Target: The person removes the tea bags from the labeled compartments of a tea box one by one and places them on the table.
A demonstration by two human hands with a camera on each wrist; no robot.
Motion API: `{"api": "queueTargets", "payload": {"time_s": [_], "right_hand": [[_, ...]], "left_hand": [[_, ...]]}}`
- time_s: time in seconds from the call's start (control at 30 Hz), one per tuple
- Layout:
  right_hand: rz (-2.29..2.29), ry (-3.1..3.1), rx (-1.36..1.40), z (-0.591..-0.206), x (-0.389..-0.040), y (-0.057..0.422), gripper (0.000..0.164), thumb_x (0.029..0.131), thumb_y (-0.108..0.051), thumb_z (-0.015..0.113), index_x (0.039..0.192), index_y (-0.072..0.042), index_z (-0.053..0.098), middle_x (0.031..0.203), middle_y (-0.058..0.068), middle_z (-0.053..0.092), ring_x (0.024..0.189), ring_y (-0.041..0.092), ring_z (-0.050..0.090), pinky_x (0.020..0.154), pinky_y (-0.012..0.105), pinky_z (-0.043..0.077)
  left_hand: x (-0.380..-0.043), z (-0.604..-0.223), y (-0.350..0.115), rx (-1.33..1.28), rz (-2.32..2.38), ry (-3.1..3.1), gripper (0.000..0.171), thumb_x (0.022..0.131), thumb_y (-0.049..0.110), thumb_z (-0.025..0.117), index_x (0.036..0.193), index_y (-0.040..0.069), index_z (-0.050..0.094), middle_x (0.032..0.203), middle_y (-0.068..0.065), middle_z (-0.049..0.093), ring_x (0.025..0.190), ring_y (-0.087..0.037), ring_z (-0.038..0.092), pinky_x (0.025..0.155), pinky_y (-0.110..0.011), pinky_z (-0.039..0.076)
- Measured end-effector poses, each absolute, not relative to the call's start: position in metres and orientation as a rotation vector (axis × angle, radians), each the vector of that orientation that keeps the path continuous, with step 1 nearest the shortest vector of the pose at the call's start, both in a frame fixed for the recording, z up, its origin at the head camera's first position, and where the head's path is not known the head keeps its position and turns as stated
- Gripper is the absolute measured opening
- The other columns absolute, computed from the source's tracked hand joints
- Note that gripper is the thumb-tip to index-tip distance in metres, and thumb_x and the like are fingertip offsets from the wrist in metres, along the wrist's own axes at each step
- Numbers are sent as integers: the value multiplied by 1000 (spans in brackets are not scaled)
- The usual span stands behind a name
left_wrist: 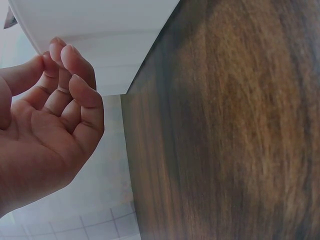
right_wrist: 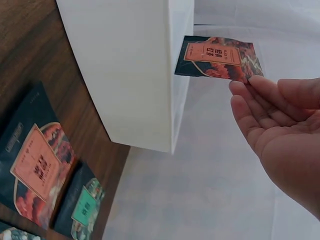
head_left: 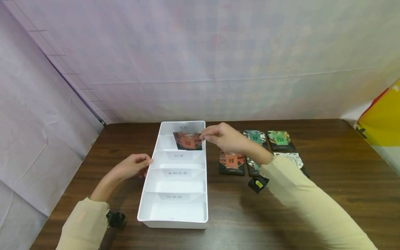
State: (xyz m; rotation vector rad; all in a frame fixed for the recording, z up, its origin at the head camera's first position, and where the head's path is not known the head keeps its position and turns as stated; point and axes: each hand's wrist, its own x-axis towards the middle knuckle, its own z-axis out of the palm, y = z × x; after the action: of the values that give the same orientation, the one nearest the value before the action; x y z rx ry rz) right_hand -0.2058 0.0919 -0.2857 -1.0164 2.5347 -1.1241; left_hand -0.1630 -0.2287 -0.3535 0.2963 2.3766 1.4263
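Observation:
My right hand (head_left: 227, 137) pinches a dark tea sachet (head_left: 188, 141) with a red label by its corner. The sachet hangs over the far end of a white divided box (head_left: 175, 224), overlapping the second compartment from the back in the head view. In the right wrist view, the sachet (right_wrist: 215, 57) stands beyond the box's side wall (right_wrist: 120, 70), held between thumb and fingers. At the box's left rim is my left hand (head_left: 132, 166), thumb and forefinger pinching the edge. The left wrist view shows this hand (left_wrist: 55, 110) with its other fingers curled under the rim.
Right of the box, several sachets lie in rows on the brown wooden table (head_left: 331, 173), among them a red-labelled one (head_left: 231, 162) and a green-labelled one (head_left: 280, 140). My right forearm passes above some of them. A pale curtain (head_left: 218, 69) closes off the back.

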Motion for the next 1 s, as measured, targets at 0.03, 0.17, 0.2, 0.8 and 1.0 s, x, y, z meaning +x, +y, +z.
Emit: {"api": "queueTargets", "payload": {"time_s": [0.03, 0.17, 0.2, 0.8, 1.0], "right_hand": [[-1130, 2533, -1028, -284, -206, 93, 25, 94, -4, 46, 112, 1, 63, 123, 16, 54, 92, 24, 57, 79, 37, 43], [-1155, 2527, -1029, -277, -207, 98, 25, 94, -3, 45, 113, 2, 62, 124, 16, 53, 104, 29, 55, 85, 41, 44], [-1160, 2529, -1025, -275, -207, 99, 25, 94, -3, 45, 113, 2, 62, 125, 16, 53, 115, 28, 50, 86, 42, 44], [-1118, 2594, -903, -263, -202, 145, 26, 94, -1, 44, 114, 2, 60, 123, 18, 53, 98, 25, 57, 78, 39, 47], [-1108, 2600, -917, -266, -198, 160, 24, 94, -2, 46, 110, 1, 63, 117, 16, 58, 98, 26, 59, 81, 42, 47]], "left_hand": [[-163, -353, -229, 295, 1423, 2378, 21, 96, 9, 45, 88, -9, 51, 64, -7, 50, 58, -16, 48, 52, -27, 40], [-162, -352, -228, 292, 1405, 2387, 21, 96, 11, 45, 87, -7, 51, 64, -7, 50, 60, -16, 48, 53, -29, 41], [-162, -352, -229, 291, 1404, 2387, 21, 96, 11, 45, 87, -7, 51, 64, -7, 50, 60, -16, 48, 53, -30, 41], [-162, -353, -231, 301, 1386, 2404, 21, 96, 10, 45, 88, -8, 51, 64, -7, 51, 60, -17, 49, 54, -29, 42], [-161, -354, -231, 296, 1399, 2397, 21, 96, 10, 45, 87, -8, 51, 63, -6, 51, 60, -16, 49, 53, -28, 42]]}}
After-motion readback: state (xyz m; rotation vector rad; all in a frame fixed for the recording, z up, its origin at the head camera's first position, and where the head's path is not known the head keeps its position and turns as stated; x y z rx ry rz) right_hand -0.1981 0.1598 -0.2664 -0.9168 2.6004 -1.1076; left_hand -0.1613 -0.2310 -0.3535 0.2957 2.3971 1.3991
